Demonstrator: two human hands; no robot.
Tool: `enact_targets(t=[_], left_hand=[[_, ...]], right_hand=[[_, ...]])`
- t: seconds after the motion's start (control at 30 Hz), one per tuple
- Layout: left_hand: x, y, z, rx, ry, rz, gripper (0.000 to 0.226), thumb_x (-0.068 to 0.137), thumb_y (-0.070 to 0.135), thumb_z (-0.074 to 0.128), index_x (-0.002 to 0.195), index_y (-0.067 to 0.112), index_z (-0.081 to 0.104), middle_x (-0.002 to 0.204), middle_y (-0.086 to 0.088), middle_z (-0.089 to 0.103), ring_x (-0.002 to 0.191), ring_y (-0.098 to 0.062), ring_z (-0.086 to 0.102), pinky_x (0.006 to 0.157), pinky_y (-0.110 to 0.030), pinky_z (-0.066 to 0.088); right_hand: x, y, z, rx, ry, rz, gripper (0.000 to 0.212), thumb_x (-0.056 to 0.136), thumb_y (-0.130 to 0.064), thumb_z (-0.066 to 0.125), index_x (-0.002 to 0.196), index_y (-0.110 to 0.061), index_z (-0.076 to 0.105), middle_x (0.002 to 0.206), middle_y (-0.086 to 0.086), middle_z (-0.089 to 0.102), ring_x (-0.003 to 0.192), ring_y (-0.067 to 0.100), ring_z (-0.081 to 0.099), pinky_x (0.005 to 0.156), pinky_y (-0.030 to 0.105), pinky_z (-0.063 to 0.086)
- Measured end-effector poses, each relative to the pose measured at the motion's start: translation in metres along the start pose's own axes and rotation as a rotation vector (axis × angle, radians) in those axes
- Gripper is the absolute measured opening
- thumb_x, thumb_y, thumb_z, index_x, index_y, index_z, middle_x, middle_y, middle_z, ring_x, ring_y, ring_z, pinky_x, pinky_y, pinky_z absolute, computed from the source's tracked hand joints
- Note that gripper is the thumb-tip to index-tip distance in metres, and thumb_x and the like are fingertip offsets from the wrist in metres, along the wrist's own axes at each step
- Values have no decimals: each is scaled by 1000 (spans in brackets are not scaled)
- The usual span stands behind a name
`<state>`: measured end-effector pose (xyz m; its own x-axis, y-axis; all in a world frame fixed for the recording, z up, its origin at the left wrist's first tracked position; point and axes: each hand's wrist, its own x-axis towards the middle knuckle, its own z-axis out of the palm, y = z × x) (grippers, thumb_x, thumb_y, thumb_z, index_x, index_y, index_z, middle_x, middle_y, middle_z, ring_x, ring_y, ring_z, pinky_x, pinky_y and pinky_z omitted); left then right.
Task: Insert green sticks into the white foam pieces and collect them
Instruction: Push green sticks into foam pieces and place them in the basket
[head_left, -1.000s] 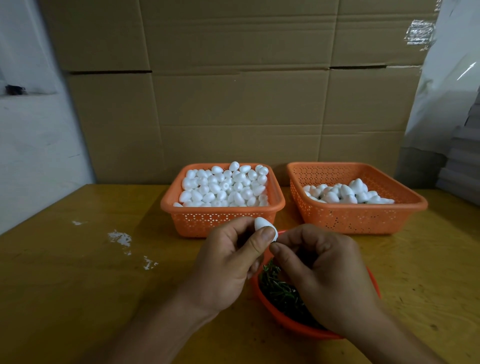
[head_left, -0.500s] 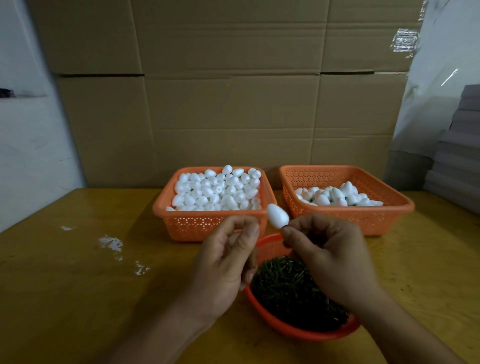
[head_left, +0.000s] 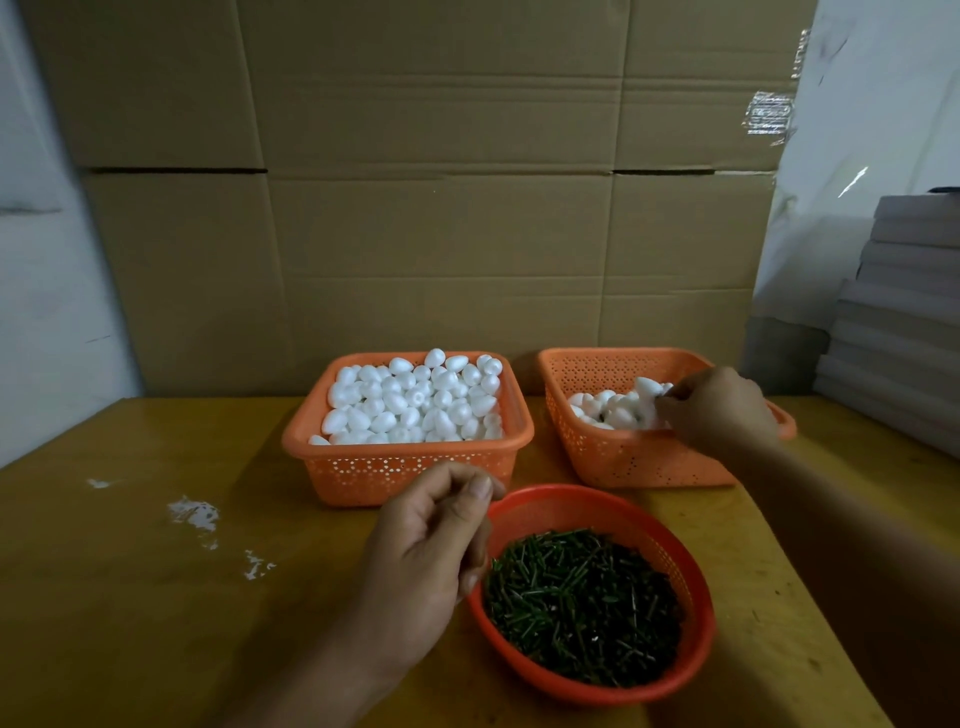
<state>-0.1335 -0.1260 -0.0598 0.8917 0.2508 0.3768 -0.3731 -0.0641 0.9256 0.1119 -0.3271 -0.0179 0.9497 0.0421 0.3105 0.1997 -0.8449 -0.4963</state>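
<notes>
A round red bowl (head_left: 691, 566) of short green sticks (head_left: 582, 603) stands at the front of the table. Behind it on the left, an orange basket (head_left: 410, 467) is heaped with plain white foam pieces (head_left: 415, 400). An orange basket (head_left: 623, 457) on the right holds a smaller pile of foam pieces (head_left: 605, 408). My right hand (head_left: 719, 410) reaches into the right basket, its fingertips pinching a blurred foam piece (head_left: 648, 388) just above the pile. My left hand (head_left: 426, 551) hovers beside the bowl's left rim, fingers curled, with nothing in it.
The wooden table (head_left: 156, 571) has white smears (head_left: 195, 512) on its left part. A wall of cardboard boxes (head_left: 431, 208) rises right behind the baskets. Stacked grey sheets (head_left: 904, 322) sit at the right edge.
My right hand has carried the foam piece from above the bowl back and right into the right basket. My left hand has let go and stayed by the bowl.
</notes>
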Motion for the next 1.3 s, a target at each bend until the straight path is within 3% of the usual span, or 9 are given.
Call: enact_targets(t=[0.27,0.4,0.57,0.7,0.8,0.93,1.0,1.17,1.3], left_hand=[[-1,0,1,4,-12,5,29,86,41,56,81,13,62,59,-7,43,48,-13,41,44,-18,35],[-1,-1,1,18,-14,25,37,93,38,58,65,17,49,53,-3,39,46,-13,38,44,-19,34],[-1,-5,0,70,-36,21,41,90,40,61,56,25,45,50,1,39,46,-13,38,44,-20,34],[-2,-7,-1,83,-41,22,39,83,47,63,56,26,45,49,3,42,46,-11,40,45,-20,34],[-1,-5,0,85,-35,15,32,87,33,62,60,25,48,51,1,43,47,-12,39,45,-20,33],[-1,-3,-2,66,-4,-10,32,97,12,60,68,21,50,53,1,43,47,-10,39,44,-17,33],[-1,-2,-1,53,7,-30,33,97,4,58,69,21,51,54,0,42,46,-9,39,43,-17,32],[-1,-1,-2,106,-9,-31,37,97,5,59,67,23,48,53,0,44,47,-11,40,43,-19,33],[20,3,-16,250,112,-5,40,94,11,62,60,23,47,52,-1,46,50,-15,42,47,-28,37]], right_hand=[[14,-13,-3,-75,-113,115,34,92,-42,66,88,-9,69,80,10,69,75,25,68,77,41,61],[13,-9,-2,-60,-89,74,22,92,-31,67,85,-11,74,77,9,70,70,24,67,69,37,58],[6,1,-1,35,2,47,27,95,-20,59,73,-7,68,68,11,66,58,24,58,57,33,48],[-20,-3,-5,136,187,-105,21,93,-12,56,93,-12,77,83,9,75,63,26,65,64,43,60],[-50,-18,-12,334,233,-181,22,94,-14,59,107,-17,77,88,2,75,62,12,61,56,27,48],[-97,-33,-12,539,96,-282,15,95,-19,63,99,-26,76,70,2,71,52,14,59,50,34,47],[-117,-36,-10,569,35,-340,14,95,-18,65,95,-26,76,59,6,67,41,9,51,41,22,38],[-135,-36,-5,584,-113,-413,13,95,-18,66,99,-26,75,52,2,60,38,2,42,40,15,31],[-139,-37,0,543,-234,-460,14,94,-18,67,104,-25,75,58,1,64,43,2,48,44,15,36]])
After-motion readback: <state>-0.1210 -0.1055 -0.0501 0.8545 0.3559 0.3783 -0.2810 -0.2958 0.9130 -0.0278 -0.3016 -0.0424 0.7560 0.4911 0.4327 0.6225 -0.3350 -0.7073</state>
